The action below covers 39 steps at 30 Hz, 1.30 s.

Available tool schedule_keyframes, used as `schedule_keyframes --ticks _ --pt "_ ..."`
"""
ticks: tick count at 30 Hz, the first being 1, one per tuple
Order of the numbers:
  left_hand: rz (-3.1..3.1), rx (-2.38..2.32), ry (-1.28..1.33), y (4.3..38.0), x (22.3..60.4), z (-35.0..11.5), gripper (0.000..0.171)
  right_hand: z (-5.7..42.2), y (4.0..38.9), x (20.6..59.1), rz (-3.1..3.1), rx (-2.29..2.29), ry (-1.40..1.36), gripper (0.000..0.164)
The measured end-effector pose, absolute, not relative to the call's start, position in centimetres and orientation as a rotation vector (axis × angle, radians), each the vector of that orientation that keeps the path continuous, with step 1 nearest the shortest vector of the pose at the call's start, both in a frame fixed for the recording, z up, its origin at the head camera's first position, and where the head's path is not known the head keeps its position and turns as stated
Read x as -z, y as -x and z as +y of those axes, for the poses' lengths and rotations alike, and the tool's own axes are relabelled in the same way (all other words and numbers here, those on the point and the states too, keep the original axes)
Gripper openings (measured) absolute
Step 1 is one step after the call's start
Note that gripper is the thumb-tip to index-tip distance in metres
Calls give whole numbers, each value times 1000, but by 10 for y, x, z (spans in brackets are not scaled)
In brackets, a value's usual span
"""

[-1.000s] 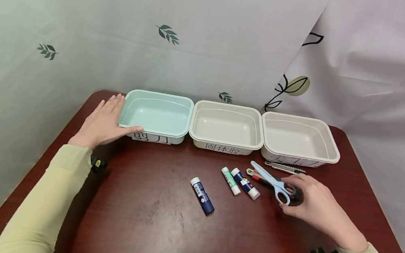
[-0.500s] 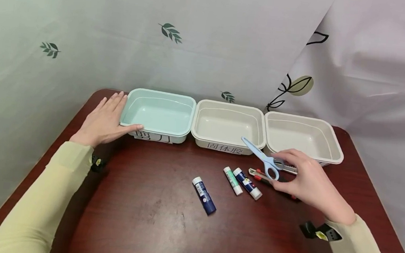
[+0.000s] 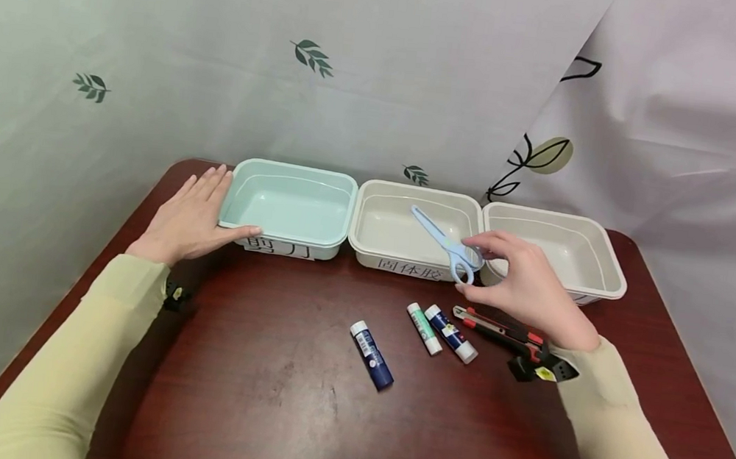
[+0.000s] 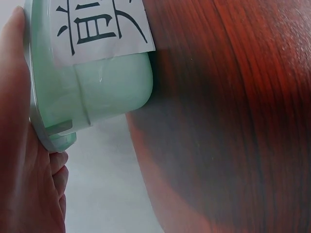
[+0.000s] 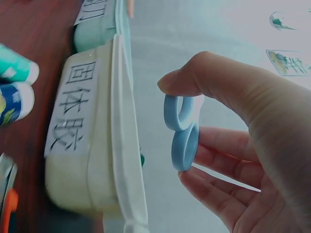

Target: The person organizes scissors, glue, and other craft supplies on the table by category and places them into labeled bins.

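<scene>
My right hand [image 3: 526, 278] pinches a pair of light blue scissors [image 3: 436, 231] by the handle rings, thumb on one ring and fingertips at the other. Their blades point to the back left, above the middle beige tub [image 3: 365, 256]. In the right wrist view the blue rings stand beyond that tub's rim, higher than the tabletop. My left hand [image 3: 185, 219] lies with straight fingers against the left end of the mint-green tub [image 3: 294, 240], its thumb along the front rim. The left wrist view shows this tub's labelled wall [image 4: 112, 80] close up.
A second beige tub [image 3: 593, 270] ends the row on the right. In front lie a navy glue stick [image 3: 372, 355], a green one [image 3: 424, 329] and a blue one with a clear-white end [image 3: 451, 333]. A red and black utility knife [image 3: 498, 329] lies right of them.
The right hand has carried the scissors up and left, from over the utility knives to above the middle tub. The left hand stays at the mint-green tub.
</scene>
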<state>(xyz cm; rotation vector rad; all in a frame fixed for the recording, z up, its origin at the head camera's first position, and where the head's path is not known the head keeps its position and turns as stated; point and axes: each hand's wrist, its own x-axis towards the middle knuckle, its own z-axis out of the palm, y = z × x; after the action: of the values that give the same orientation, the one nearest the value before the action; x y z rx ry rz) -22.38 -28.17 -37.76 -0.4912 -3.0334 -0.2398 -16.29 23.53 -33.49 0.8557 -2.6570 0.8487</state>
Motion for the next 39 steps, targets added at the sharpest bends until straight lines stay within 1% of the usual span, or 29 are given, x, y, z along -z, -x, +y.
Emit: schedule_keyframes --ticks 5,21,28,39 --pt "-3037 244 494 223 379 -282 114 219 176 333 -2619 -942 -900 60" --pt "-3036 227 493 226 378 -280 116 174 218 325 -2631 -1098 -902 58" --pt "-3033 220 503 226 379 -281 115 147 235 325 -2649 -1138 -922 58" --pt "-3020 239 512 225 378 -282 114 102 257 316 -2650 -1223 -980 56"
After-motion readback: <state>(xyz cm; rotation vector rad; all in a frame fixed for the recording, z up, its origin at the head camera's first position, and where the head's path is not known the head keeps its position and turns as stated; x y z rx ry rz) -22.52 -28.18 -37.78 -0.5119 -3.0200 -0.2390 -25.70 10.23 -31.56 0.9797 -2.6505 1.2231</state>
